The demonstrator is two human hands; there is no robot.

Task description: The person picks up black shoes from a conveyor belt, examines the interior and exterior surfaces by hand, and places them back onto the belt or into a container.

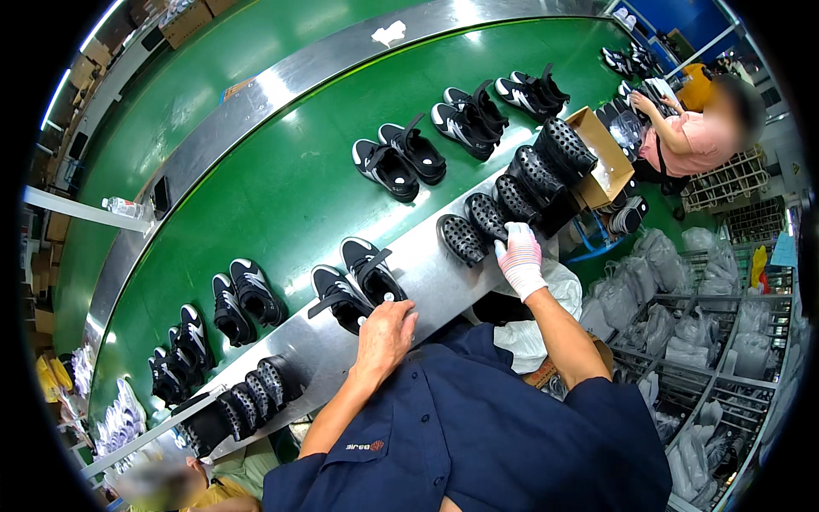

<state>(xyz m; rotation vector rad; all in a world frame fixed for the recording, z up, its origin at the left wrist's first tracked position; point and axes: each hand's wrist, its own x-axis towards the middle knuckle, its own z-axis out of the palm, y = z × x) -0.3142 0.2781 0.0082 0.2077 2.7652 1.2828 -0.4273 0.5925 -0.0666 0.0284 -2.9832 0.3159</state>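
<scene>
My left hand point(386, 339), bare, is at the heels of a pair of black sneakers point(371, 266) with white and grey toes, which stands partly on the metal ledge and partly on the green belt. Its thumb sticks out from the other fingers; small white spots show by the fingertips, and I cannot tell what they are. Over to the right my right hand point(520, 260), in a white striped knit glove, grips the near end of a black perforated shoe form point(487, 215). Beside that form, several similar black forms point(536, 171) stand in a row.
A curved green conveyor belt point(316, 183) carries several more sneaker pairs point(399, 160). An open cardboard box point(601, 158) is at the row's far end. More forms point(256, 392) lie at left. Wire racks with bagged goods point(691, 333) stand right. Co-workers sit at right and lower left.
</scene>
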